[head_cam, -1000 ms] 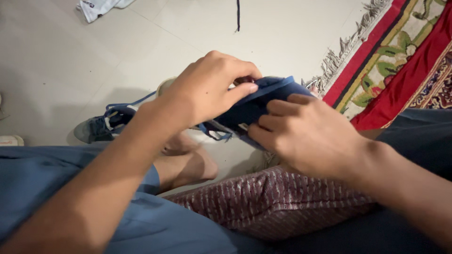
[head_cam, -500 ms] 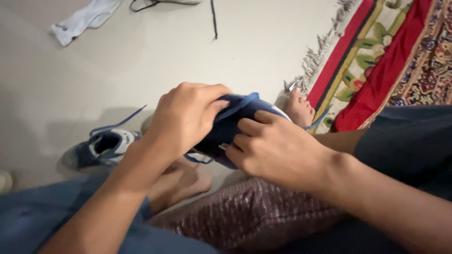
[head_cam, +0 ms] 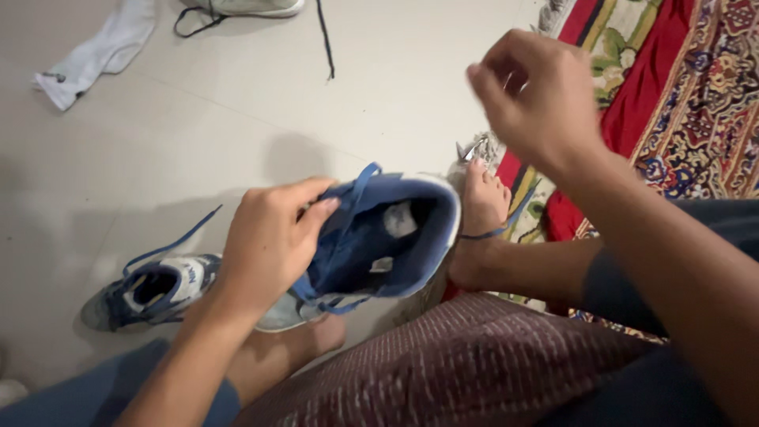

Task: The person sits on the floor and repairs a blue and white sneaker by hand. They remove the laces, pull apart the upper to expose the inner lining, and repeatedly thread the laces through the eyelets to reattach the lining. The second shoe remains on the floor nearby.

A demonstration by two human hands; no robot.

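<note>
Two blue sneakers: one gripped at the tongue by the closed left hand above the lap, one on the floor. Right hand raised, fingers pinched, contents unclear. One white sock.

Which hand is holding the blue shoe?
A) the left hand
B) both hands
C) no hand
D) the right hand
A: the left hand grips the blue shoe at its laces, while the right hand is lifted up in the air, away from it.
</note>
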